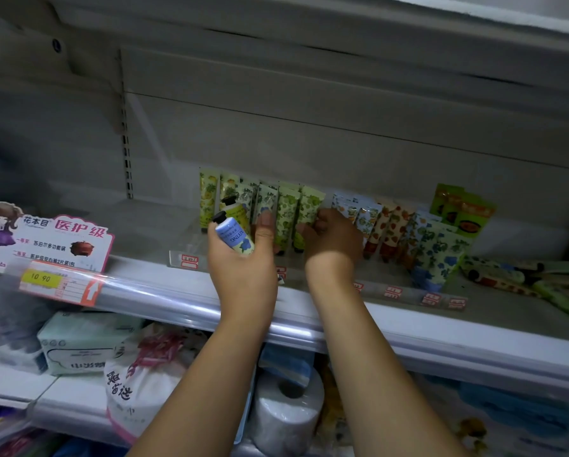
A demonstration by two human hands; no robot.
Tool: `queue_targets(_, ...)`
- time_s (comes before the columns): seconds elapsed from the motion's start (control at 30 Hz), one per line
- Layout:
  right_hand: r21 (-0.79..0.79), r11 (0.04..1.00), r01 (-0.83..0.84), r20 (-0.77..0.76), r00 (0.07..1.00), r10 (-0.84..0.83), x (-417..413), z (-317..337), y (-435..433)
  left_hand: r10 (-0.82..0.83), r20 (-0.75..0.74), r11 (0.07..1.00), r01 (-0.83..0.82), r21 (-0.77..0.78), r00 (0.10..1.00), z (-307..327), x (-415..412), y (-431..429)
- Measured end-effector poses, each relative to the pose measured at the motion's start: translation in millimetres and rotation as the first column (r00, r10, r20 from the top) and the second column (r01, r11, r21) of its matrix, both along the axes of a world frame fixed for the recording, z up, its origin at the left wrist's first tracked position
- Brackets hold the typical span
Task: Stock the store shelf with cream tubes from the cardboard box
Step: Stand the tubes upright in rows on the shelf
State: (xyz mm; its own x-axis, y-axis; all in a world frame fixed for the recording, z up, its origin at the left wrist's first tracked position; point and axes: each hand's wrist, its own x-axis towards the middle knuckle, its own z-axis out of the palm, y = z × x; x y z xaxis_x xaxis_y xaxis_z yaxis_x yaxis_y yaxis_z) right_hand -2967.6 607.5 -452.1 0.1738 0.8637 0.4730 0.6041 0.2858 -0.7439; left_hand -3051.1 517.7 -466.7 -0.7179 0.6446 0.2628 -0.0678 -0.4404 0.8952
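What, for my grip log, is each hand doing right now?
Left hand: holds a blue-flowered cream tube and a yellow cream tube.
Right hand: pinches a green-patterned cream tube standing on the shelf.

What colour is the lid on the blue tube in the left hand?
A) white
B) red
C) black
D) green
C: the blue tube held in the left hand has a black cap, while the right hand grips a green tube.

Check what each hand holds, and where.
Left hand grips blue tube and yellow tube by their bodies, caps free. Right hand pinches shelved green tube at its lower body.
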Motion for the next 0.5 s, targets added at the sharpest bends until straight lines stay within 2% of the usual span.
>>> queue_targets(0.23, -0.043, 0.999, 0.018, 0.098, 0.995, -0.014, -0.5, 0.0, -1.8, -0.019, 0.014, 1.0, 0.018, 0.004, 1.0, 0.2, -0.3, -1.1)
queue_targets(0.5, -0.038, 0.999, -0.008, 0.06, 0.998, 0.01, -1.3, -1.1, -2.4, -0.02, -0.011, 1.0, 0.02, 0.017, 1.0, -0.5, -1.0, 0.3)
